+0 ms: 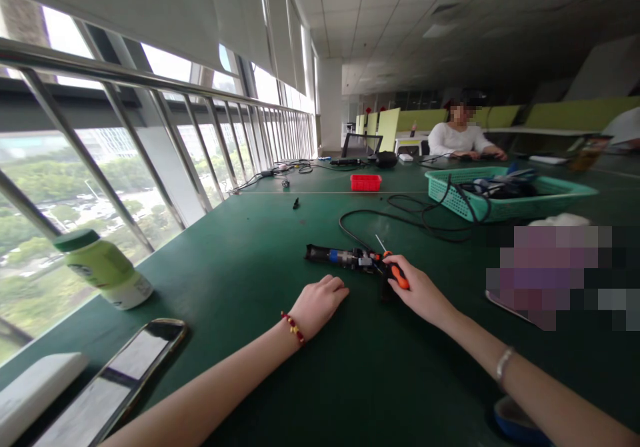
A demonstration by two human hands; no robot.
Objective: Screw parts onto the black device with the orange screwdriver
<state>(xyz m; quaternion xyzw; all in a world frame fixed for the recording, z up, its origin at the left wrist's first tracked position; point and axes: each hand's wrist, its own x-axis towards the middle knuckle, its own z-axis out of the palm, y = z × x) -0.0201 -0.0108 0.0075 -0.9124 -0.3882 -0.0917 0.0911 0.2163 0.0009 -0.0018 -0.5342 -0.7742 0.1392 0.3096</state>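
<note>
My right hand (pixel 417 290) is closed round an orange-handled screwdriver (pixel 395 271), whose thin shaft points up and away over the table. Just left of it lies a black, stripped-down power tool (pixel 340 257) with a blue section, and a black cable runs from it toward the basket. My left hand (pixel 320 302) rests on the green table (pixel 260 247) a little short of the tool, fingers curled under in a loose fist with nothing visible in them. A red bead bracelet sits on my left wrist and a silver one on my right.
A green-capped bottle (pixel 103 268) lies by the window rail at left, with a phone (pixel 107 383) near me. A teal basket (pixel 505 193) of cables stands at right, a small red tray (pixel 365 181) farther back. Another person sits at the far end. A blurred patch covers things at right.
</note>
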